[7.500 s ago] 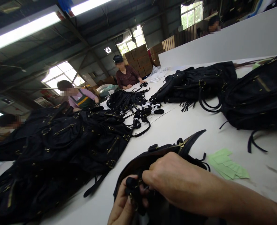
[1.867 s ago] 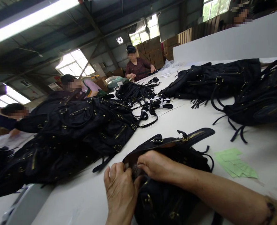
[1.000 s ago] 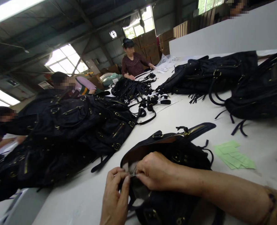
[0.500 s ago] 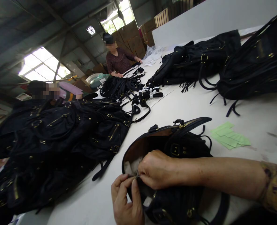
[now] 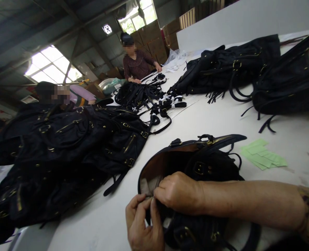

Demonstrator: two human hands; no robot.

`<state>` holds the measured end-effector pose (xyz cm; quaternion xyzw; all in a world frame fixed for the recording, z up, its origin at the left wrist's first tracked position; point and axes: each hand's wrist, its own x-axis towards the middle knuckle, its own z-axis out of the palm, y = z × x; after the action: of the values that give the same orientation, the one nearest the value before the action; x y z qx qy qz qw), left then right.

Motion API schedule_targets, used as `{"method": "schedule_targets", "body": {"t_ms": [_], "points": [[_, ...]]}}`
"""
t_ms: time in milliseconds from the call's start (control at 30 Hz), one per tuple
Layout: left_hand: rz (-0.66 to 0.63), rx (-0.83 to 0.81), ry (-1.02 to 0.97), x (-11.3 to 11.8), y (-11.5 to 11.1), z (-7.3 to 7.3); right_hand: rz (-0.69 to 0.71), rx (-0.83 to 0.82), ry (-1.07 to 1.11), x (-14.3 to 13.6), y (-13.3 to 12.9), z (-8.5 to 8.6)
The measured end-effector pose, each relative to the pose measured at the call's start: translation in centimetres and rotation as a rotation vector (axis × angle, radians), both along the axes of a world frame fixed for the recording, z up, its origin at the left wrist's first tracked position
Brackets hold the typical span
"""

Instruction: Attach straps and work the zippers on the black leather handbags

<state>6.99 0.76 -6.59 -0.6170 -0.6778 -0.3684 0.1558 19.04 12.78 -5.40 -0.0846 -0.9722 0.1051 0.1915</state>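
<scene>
Inside the bag [image 5: 212, 164] mouth, both hands' pinching fingertips [image 5: 154, 193] hide whatever they grip.

The left hand [image 5: 144, 226] is cut off at the wrist by the lower edge. The right hand [image 5: 179, 192] covers the pinched spot at the open bag [image 5: 196, 167] mouth; what the fingertips grip cannot be determined. The bag's lower part runs out of view. Markings on the green slips [image 5: 263, 157] are illegible.

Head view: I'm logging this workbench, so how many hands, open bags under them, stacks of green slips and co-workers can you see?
Hands: 2, left hand and right hand
Open bag: 1
Stack of green slips: 1
Co-workers clearly seen: 2
Total: 6
</scene>
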Motion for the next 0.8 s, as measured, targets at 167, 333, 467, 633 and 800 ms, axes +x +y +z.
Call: {"method": "schedule_targets", "body": {"t_ms": [167, 333, 467, 633, 800], "points": [[-0.04, -0.046, -0.041, -1.0, -0.3, 0.0, 0.076, -0.018, 0.032, -0.5, 0.6, -1.0], [-0.068, -0.177, -0.032, -2.2, -0.2, 0.5, 0.069, -0.187, 0.105, -0.6, 1.3, -1.6], [0.014, -0.306, 0.025, -2.3, 0.0, 1.3, 0.094, -0.287, 0.143, -0.5, 1.5, -1.3], [0.064, -0.372, 0.129, -2.1, 0.1, 1.7, 0.082, -0.364, 0.096, -0.5, 1.4, -0.9], [-0.054, -0.371, 0.024, -2.9, 0.0, 2.0, 0.069, -0.398, -0.008, -0.2, 2.0, -0.3]]}}
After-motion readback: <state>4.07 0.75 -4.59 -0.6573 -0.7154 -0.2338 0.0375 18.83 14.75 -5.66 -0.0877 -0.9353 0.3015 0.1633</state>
